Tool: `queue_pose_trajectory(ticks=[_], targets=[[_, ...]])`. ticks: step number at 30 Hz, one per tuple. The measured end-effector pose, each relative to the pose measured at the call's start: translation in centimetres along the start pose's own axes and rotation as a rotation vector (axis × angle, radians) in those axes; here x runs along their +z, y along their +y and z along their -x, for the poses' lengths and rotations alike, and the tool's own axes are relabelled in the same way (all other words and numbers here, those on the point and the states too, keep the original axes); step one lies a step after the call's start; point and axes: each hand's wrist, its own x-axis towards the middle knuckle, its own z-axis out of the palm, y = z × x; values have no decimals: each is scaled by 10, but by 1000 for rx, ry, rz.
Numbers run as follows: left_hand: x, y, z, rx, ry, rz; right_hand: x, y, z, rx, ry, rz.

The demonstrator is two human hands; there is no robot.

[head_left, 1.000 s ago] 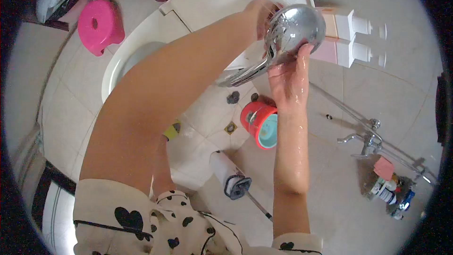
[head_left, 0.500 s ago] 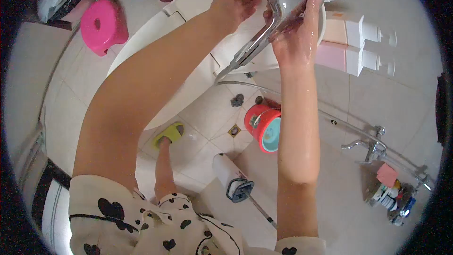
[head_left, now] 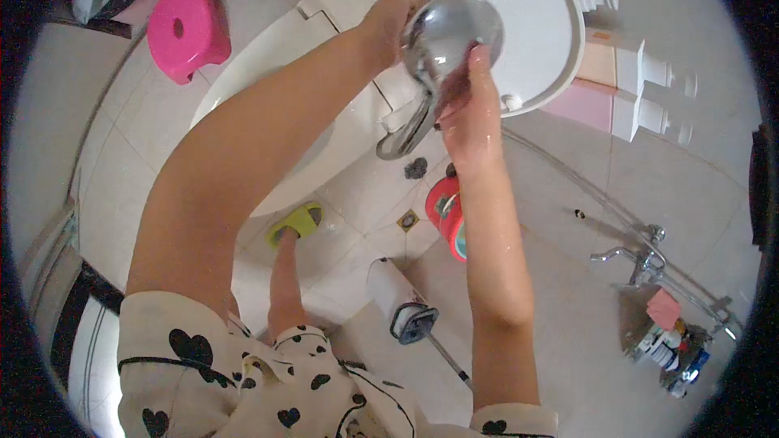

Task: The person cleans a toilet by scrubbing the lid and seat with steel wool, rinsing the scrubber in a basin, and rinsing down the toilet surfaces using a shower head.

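Note:
A chrome shower head (head_left: 453, 20) is in my right hand (head_left: 472, 118), above the white toilet (head_left: 560, 8). My thumb lies along the round head, and the other fingers are mostly hidden behind it. Its chrome handle (head_left: 415, 126) slants down to the left. Water glistens on my right hand and forearm. My left hand (head_left: 393, 24) is at the left edge of the shower head; its fingers are hidden behind the head, so whether they grip it cannot be made out.
Pump bottles (head_left: 621, 73) stand right of the toilet. A pink stool (head_left: 188, 36) sits at upper left. Below are a red bucket (head_left: 442, 203), partly behind my right forearm, and a white cylindrical container (head_left: 393, 284) on the floor. A wall tap (head_left: 645, 259) is at right.
The shower head and my right hand have moved down and left, toward my left hand. My left hand, apart from it before, now meets its edge. The view has shifted slightly.

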Motion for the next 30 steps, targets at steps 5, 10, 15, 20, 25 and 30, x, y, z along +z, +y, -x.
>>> queue_pose_trajectory(ticks=[5,10,15,20,25,30], targets=[[2,-14,-14,115,-39,-31,-20,-18,-3,-154,101,15],[17,-9,-8,-92,37,185,-23,-42,4,-304,168,-88],[20,-17,4,-119,19,124,-46,-57,19,-440,199,-105],[33,-44,5,-100,-69,137,-62,-48,34,-349,258,-81],[51,-56,7,-206,-117,132,-93,-11,39,-223,310,-114],[51,-72,11,-251,-135,139,-96,20,48,-165,368,-116]])
